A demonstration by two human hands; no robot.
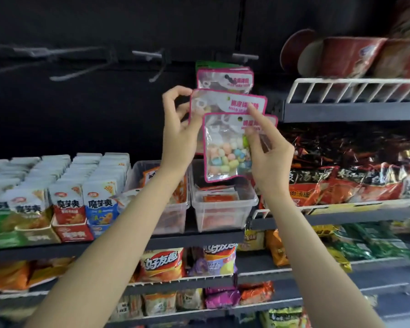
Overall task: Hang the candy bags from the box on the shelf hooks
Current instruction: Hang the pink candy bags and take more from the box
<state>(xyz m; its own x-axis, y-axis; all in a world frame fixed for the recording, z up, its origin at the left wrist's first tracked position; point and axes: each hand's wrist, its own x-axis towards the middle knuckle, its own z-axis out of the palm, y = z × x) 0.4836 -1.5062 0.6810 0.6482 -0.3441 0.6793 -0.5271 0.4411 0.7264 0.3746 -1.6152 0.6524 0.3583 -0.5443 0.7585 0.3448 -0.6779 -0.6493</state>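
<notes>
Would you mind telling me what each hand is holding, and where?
Left hand pinches the rear candy bag at its upper left edge; right hand pinches the front bag at its right edge.

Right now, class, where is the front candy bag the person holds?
The front candy bag is centre frame, gripped by the right hand, overlapping a second bag held by the left hand, below the hook.

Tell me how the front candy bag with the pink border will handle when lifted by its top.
The front candy bag is probably floppy: its clear film creases. Likely bottom-heavy, since the candies sit low. The glossy film may be slippery, though the right hand pinches it.
</notes>
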